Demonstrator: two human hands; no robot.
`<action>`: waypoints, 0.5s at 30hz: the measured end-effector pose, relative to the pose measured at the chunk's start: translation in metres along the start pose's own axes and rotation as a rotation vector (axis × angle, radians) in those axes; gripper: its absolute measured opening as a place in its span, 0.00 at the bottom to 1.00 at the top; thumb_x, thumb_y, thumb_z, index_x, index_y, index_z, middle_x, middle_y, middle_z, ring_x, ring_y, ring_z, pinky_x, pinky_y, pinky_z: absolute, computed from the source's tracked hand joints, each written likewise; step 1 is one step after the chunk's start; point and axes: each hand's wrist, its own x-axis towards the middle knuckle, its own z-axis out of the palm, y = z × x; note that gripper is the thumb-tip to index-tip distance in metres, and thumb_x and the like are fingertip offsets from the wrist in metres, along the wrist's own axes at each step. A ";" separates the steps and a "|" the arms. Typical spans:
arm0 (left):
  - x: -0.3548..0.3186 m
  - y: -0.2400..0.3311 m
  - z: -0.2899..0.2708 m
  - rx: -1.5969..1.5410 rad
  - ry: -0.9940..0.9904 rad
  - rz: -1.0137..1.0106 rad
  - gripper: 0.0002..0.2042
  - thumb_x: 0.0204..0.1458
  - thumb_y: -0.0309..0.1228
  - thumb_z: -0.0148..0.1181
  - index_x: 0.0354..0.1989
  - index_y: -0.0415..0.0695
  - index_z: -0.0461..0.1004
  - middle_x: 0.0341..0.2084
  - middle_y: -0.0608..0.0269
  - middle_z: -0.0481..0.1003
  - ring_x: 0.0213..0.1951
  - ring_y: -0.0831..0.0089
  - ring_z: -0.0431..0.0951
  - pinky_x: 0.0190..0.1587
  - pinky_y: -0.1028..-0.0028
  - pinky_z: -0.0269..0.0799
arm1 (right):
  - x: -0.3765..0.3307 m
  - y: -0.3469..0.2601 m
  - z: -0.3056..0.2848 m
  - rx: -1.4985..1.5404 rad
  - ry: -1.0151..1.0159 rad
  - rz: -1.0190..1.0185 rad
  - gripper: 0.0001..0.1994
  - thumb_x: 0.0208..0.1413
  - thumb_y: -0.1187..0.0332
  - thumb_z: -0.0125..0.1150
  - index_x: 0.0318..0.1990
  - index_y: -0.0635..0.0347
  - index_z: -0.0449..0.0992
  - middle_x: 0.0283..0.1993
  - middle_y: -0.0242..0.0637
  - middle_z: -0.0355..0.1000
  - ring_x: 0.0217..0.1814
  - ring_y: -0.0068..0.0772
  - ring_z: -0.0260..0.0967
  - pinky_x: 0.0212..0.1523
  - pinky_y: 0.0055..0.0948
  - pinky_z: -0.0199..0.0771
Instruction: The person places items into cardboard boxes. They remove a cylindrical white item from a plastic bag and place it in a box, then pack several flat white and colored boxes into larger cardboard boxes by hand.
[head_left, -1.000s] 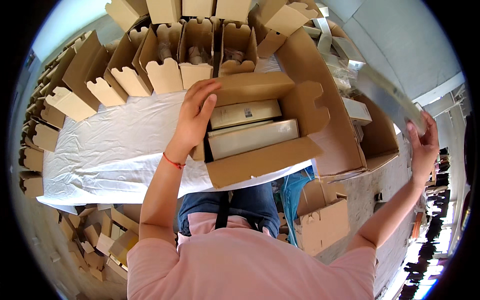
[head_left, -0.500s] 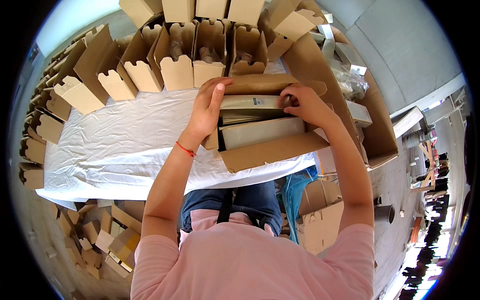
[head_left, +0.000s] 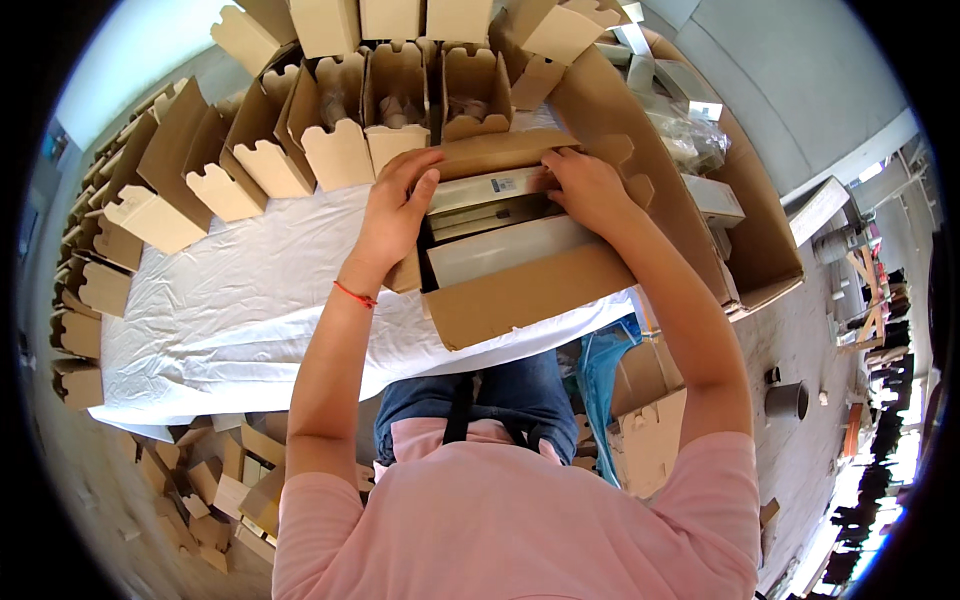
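Note:
An open brown cardboard box point(head_left: 530, 300) lies on the white cloth in front of me, its long flaps standing up on the near and far sides. Inside sit pale narrow cartons; the far one, a labelled carton point(head_left: 475, 190), tilts up above a greyish-white carton point(head_left: 510, 250), with a dark gap between them. My left hand point(head_left: 398, 210) closes around the box's left end, its thumb along the inner edge. At the other end my right hand point(head_left: 585, 188) is curled over the labelled carton's right end, close to the far flap; its fingertips are partly hidden.
Several open brown boxes point(head_left: 335, 155) line the far and left edges of the cloth-covered table point(head_left: 230, 310), some holding wrapped items. A large carton point(head_left: 745, 240) with white boxes and clear plastic stands at the right. Loose cardboard point(head_left: 205, 480) lies on the floor at lower left.
The labelled carton's right end has tilted higher, and the gap beside it is wider. My right hand has shifted left and farther out, with its fingers nearer the far flap.

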 end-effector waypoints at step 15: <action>0.023 0.059 -0.005 0.698 -0.490 0.202 0.32 0.43 0.37 0.65 0.59 0.46 0.62 0.61 0.49 0.57 0.59 0.50 0.59 0.62 0.57 0.51 | -0.020 0.024 -0.078 -0.006 0.289 -0.030 0.15 0.48 0.62 0.61 0.43 0.55 0.72 0.44 0.40 0.71 0.45 0.44 0.70 0.42 0.38 0.73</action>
